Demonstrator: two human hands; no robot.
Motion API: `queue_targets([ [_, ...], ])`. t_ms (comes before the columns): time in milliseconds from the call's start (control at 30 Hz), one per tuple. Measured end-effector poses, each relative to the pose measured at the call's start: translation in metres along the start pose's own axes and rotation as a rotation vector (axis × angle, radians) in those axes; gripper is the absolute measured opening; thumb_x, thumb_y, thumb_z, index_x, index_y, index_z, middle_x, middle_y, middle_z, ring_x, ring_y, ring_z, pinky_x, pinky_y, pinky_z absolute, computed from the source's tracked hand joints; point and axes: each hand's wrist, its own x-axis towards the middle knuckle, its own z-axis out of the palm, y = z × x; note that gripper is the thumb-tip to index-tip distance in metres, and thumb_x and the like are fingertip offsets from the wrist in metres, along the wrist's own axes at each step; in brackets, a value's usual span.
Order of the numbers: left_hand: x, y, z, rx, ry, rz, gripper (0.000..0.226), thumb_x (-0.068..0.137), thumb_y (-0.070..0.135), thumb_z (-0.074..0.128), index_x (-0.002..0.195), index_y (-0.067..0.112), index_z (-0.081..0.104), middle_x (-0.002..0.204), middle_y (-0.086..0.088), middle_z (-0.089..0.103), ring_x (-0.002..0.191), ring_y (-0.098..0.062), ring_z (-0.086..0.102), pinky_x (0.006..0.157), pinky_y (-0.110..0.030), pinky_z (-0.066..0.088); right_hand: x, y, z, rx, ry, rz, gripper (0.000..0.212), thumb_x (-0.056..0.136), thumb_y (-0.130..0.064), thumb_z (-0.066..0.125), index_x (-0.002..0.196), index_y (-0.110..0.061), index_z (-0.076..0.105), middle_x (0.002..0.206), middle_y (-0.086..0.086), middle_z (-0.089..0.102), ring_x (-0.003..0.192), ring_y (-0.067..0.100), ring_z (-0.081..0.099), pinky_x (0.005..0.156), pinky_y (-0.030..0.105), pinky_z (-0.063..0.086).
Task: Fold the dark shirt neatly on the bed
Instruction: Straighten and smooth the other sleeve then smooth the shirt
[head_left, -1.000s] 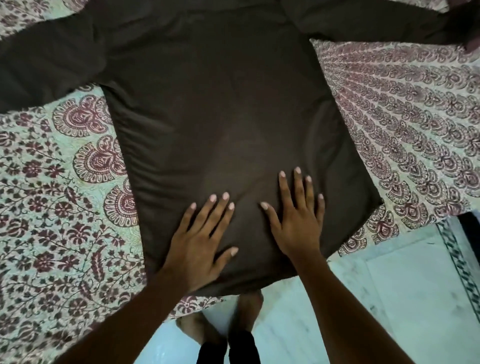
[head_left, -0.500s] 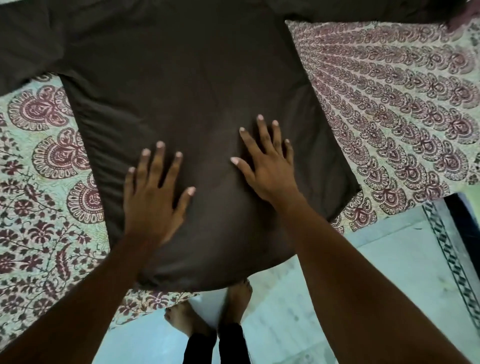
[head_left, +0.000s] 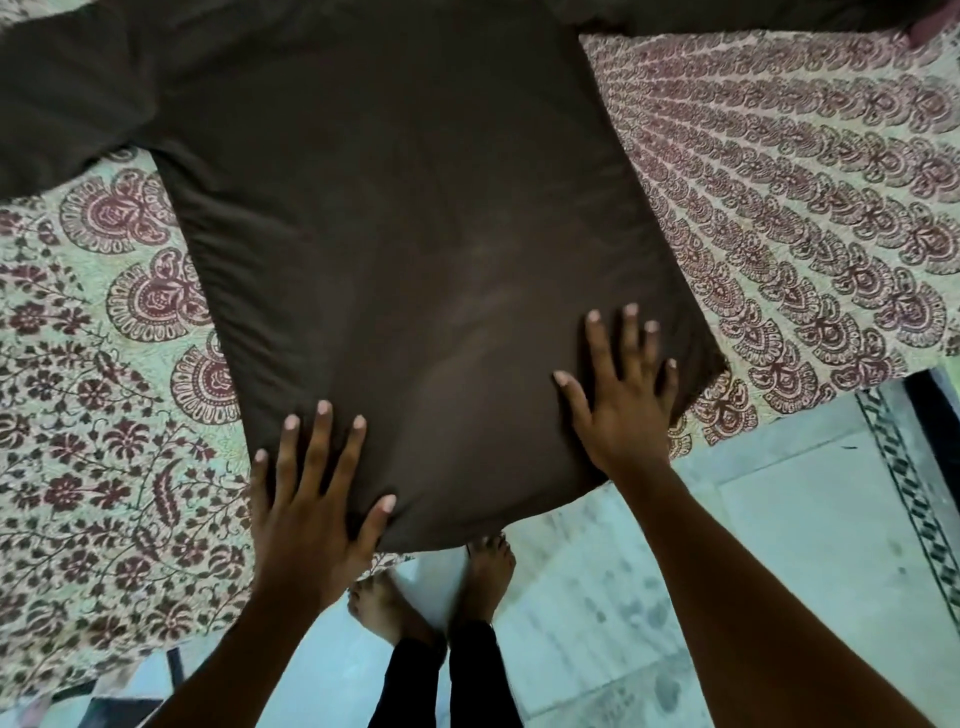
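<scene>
Dark shirt (head_left: 415, 249) lies spread flat on the bed (head_left: 779, 208), brown, smooth, sleeves stretched out to either side, hem at the bed's near edge. I see my left hand (head_left: 311, 499) pressing its near-left corner and my right hand (head_left: 623, 405) its near-right corner, both grips splayed flat, clasping nothing.

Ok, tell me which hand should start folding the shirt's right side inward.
Probably the right hand: it lies flat near the dark shirt's right hem corner. The left hand rests on the opposite corner.
</scene>
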Motion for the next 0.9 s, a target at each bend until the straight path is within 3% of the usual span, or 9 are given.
queue_targets([
  [67, -0.012, 0.001, 0.000, -0.021, 0.001, -0.012, 0.083, 0.091, 0.067, 0.044, 0.163, 0.027, 0.030, 0.174, -0.006, 0.014, 0.160, -0.038, 0.013, 0.124, -0.061, 0.016, -0.019, -0.008, 0.010, -0.008, 0.004, 0.067, 0.066, 0.105, -0.062, 0.028, 0.164, -0.036, 0.014, 0.174, 0.002, 0.006, 0.160, 0.029, 0.007, 0.124, 0.061, 0.015],
  [167, -0.022, 0.005, -0.005, -0.089, 0.007, -0.045, 0.079, 0.093, 0.064, 0.044, 0.161, 0.025, 0.035, 0.174, -0.005, 0.015, 0.160, -0.037, 0.012, 0.123, -0.060, 0.018, -0.040, -0.036, 0.012, 0.050, 0.030, 0.258, 0.066, 0.105, -0.054, 0.034, 0.162, -0.021, 0.028, 0.172, 0.015, 0.013, 0.158, 0.041, 0.011, 0.120, 0.065, 0.021],
  [267, -0.006, 0.001, -0.017, -0.160, 0.063, -0.085, 0.066, 0.100, 0.049, 0.045, 0.159, 0.021, 0.039, 0.173, -0.005, 0.018, 0.160, -0.030, 0.016, 0.123, -0.055, 0.022, -0.045, -0.081, 0.005, 0.038, 0.002, 0.057, 0.061, 0.102, -0.046, 0.043, 0.157, -0.022, 0.037, 0.172, 0.014, 0.010, 0.158, 0.043, 0.006, 0.121, 0.063, 0.016],
  [367, 0.011, -0.017, -0.020, -0.118, 0.072, -0.138, 0.063, 0.103, 0.042, 0.043, 0.161, 0.021, 0.033, 0.174, -0.003, 0.015, 0.160, -0.029, 0.016, 0.122, -0.054, 0.023, -0.044, -0.132, 0.005, 0.113, -0.162, -0.305, 0.066, 0.103, -0.048, 0.042, 0.163, -0.028, 0.023, 0.174, 0.008, -0.006, 0.160, 0.035, -0.005, 0.124, 0.056, 0.011],
  [467, -0.007, -0.039, -0.009, -0.101, 0.012, -0.175, 0.067, 0.105, 0.047, 0.033, 0.165, 0.020, 0.020, 0.175, -0.003, 0.008, 0.161, -0.029, 0.012, 0.124, -0.055, 0.021, -0.059, -0.162, 0.021, 0.027, -0.276, -0.510, 0.069, 0.103, -0.057, 0.038, 0.164, -0.036, 0.013, 0.173, 0.005, -0.015, 0.159, 0.036, -0.012, 0.126, 0.061, 0.007],
  [600, -0.053, -0.049, 0.002, -0.076, -0.061, -0.077, 0.070, 0.105, 0.043, 0.034, 0.165, 0.012, 0.017, 0.175, -0.007, 0.009, 0.160, -0.030, 0.016, 0.123, -0.056, 0.027, -0.105, -0.159, 0.029, -0.088, -0.347, -0.584, 0.079, 0.099, -0.064, 0.040, 0.164, -0.039, 0.005, 0.173, 0.008, -0.013, 0.158, 0.041, -0.010, 0.125, 0.064, 0.009],
  [733, -0.074, -0.051, -0.004, -0.125, -0.088, -0.037, 0.065, 0.104, 0.042, 0.033, 0.162, 0.013, 0.030, 0.174, -0.006, 0.017, 0.156, -0.031, 0.028, 0.121, -0.055, 0.030, -0.130, -0.150, 0.022, -0.081, -0.348, -0.660, 0.072, 0.099, -0.056, 0.045, 0.163, -0.038, 0.018, 0.174, 0.008, 0.000, 0.159, 0.039, 0.003, 0.121, 0.064, 0.025],
  [833, -0.060, -0.062, -0.018, -0.167, -0.038, -0.010, 0.060, 0.104, 0.038, 0.039, 0.160, 0.018, 0.036, 0.173, -0.004, 0.018, 0.157, -0.029, 0.028, 0.124, -0.048, 0.025, -0.113, -0.166, 0.012, -0.018, -0.306, -0.611, 0.067, 0.102, -0.054, 0.040, 0.163, -0.039, 0.017, 0.174, 0.003, -0.004, 0.161, 0.031, -0.002, 0.124, 0.058, 0.020],
  [900, -0.043, -0.072, -0.024, -0.159, -0.035, -0.008, 0.064, 0.104, 0.040, 0.042, 0.162, 0.018, 0.031, 0.174, -0.004, 0.017, 0.158, -0.028, 0.024, 0.124, -0.051, 0.027, -0.092, -0.183, 0.009, -0.016, -0.268, -0.518, 0.069, 0.102, -0.057, 0.040, 0.163, -0.042, 0.011, 0.174, 0.003, -0.010, 0.160, 0.033, -0.007, 0.124, 0.055, 0.013],
])
